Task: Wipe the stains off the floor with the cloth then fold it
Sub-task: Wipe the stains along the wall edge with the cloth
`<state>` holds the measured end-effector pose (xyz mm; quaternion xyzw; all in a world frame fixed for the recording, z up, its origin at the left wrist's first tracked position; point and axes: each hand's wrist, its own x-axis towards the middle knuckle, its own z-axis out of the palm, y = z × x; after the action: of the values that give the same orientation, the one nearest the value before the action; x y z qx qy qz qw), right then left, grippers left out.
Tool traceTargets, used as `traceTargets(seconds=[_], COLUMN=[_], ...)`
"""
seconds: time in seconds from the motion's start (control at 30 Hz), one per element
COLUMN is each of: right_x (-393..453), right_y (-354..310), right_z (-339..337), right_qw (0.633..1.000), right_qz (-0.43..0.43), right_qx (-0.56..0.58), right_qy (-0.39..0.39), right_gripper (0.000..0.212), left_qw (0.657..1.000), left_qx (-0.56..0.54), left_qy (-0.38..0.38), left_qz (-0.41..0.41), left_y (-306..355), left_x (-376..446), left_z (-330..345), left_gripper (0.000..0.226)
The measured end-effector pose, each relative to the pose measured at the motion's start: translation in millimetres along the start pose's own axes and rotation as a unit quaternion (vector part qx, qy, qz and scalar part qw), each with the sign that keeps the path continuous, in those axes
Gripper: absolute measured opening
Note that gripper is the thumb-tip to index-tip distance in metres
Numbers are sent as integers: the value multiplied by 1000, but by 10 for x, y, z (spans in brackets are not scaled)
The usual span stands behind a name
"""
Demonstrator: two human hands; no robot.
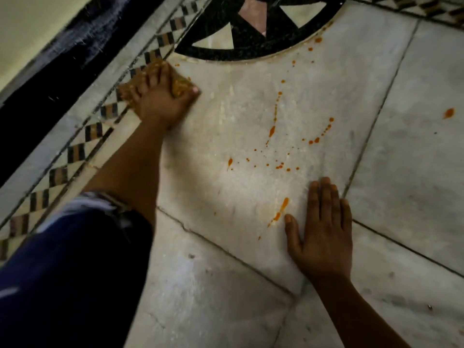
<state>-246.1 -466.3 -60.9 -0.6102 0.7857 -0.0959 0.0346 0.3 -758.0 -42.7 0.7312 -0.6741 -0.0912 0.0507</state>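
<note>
A small yellow-brown cloth (180, 84) lies bunched on the white marble floor (226, 285) beside the patterned border. My left hand (160, 101) presses down on it with fingers spread and the thumb stretched out along its edge. Orange stains (272, 130) are splattered across the marble to the right of the cloth, as drops and short streaks. One longer streak (283, 205) lies just left of my right hand (324, 234), which rests flat on the floor with straight fingers. A separate orange spot (448, 113) sits on the far right slab.
A checkered tile border (75, 151) runs diagonally along the left, with a dark skirting (50, 79) and pale wall beyond. A black circular inlay (251, 31) lies at the top. My dark blue sleeve (62, 272) fills the lower left.
</note>
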Motion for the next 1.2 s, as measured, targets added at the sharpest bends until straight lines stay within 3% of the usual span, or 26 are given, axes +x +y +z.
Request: traceTargets(seconds=[0.1,0.17,0.23,0.33,0.47,0.57,0.7,0.8,0.87,0.93,1.07,1.2], right_x=[11,7,-5,2,5,-2,2,-9,0,-5,-19,-18], right_y=[-6,-7,2,0,-5,-2,-3,5,16,21,6,4], right_z=[-14,-23,-28,-28,-23,-23,-19,-25,-23,-17,-19,-17], right_qw=[1000,1000,1000,1000,1000,1000,1000,1000,1000,1000,1000,1000], right_qz=[-3,2,6,2,0,2,4,-1,-1,3,6,9], right_qx=[0,0,1,-3,-1,-3,4,2,-1,0,3,11], right_qy=[-1,-5,-12,-19,-17,-16,-16,-14,-13,-11,-14,-16], right_gripper=[72,73,73,73,73,73,73,73,73,73,73,73], left_qw=[997,985,979,993,999,998,978,991,998,996,972,946], left_qx=[12,31,29,10,-2,5,46,27,0,-6,41,26], left_qy=[-19,-32,-14,22,-23,-36,-56,-43,-51,-78,-129,-95], left_qz=[79,164,200,116,31,53,197,121,46,39,190,308], left_y=[425,370,101,-170,112,435,125,-159,1,339,790,297], left_x=[9,-253,-507,-352,300,313,-80,27,222,315,-141,-1035], left_z=[99,119,118,34,-44,9,-36,-117,-123,-74,63,57], left_gripper=[95,96,95,92,94,90,98,98,91,84,89,100])
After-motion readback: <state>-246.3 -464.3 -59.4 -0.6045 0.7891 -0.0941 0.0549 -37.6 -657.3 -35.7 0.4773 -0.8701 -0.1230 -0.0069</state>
